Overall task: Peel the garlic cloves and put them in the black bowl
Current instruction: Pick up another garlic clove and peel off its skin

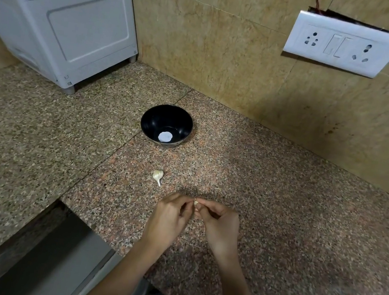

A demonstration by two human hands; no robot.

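A small pale garlic clove [195, 203] shows between my fingertips above the granite counter. My left hand [170, 217] and my right hand [218, 223] both pinch it, their fingers curled toward each other, and most of the clove is hidden by them. A piece of garlic bulb [157, 176] with a pointed tip lies on the counter just beyond my left hand. The black bowl [167, 120] stands farther back, upright, with only a round white patch at its bottom.
A white appliance [61, 18] stands at the back left on short feet. The tiled wall carries a white socket plate [345, 44] at the upper right. The counter [302, 226] has a cut-out edge at the lower left, with a grey surface below.
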